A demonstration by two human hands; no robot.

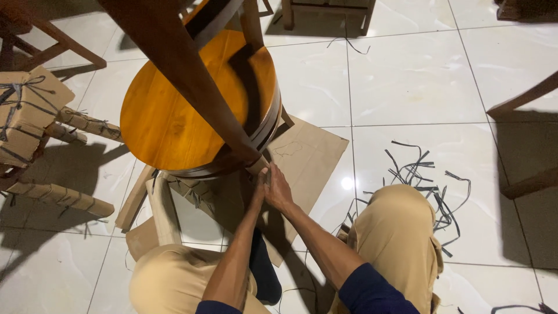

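Observation:
A wooden chair lies tipped, its round orange seat facing up at me and a dark leg running diagonally down to my hands. My left hand and my right hand press together around the leg's lower end, where a pale cardboard wrap sits. Both hands have their fingers closed on that wrapped end. Brown cardboard lies flat on the floor under the chair. My knees in tan trousers frame the spot.
Another chair with cardboard-wrapped legs tied with dark string lies at left. Loose black strap pieces are scattered on the white tiles at right. More wooden furniture legs stand at the right edge and at the top.

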